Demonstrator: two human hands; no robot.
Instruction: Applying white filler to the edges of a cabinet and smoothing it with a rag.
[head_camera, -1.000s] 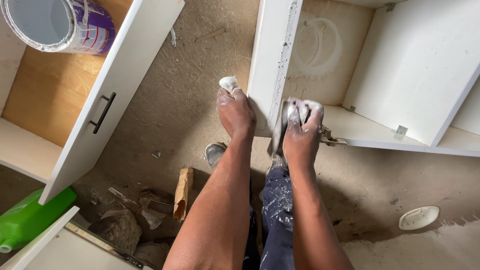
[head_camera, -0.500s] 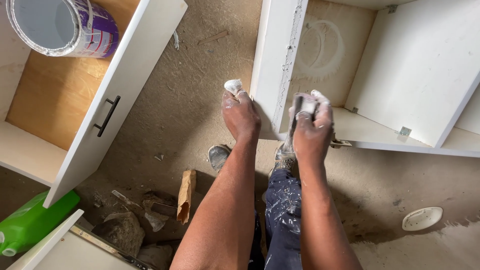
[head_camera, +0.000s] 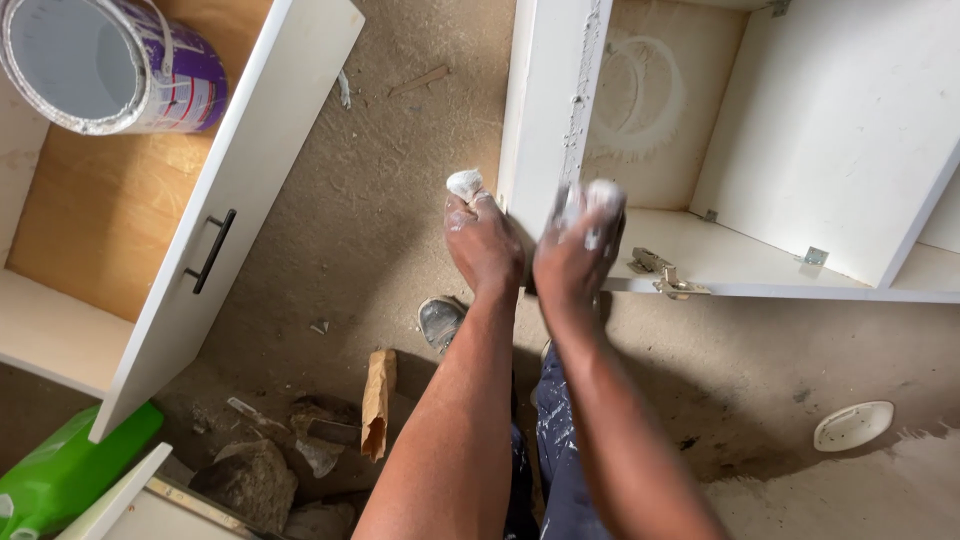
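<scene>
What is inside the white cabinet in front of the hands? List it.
Inside the white cabinet: a dusty back panel with a pale ring mark, and metal hinges on the lower edge. The right hand covers a small corner.

Both bare forearms reach forward, close together and almost parallel. The left hand (head_camera: 483, 240) is closed, with white paste on its fingertips. The right hand (head_camera: 578, 250) is curled, blurred, and smeared white.

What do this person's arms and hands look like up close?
Both forearms are bare, with no sleeves, gloves or watch in view. The left hand and right hand are smeared with white paste, thickest on the fingertips. Below them show paint-spattered dark blue trousers.
</scene>
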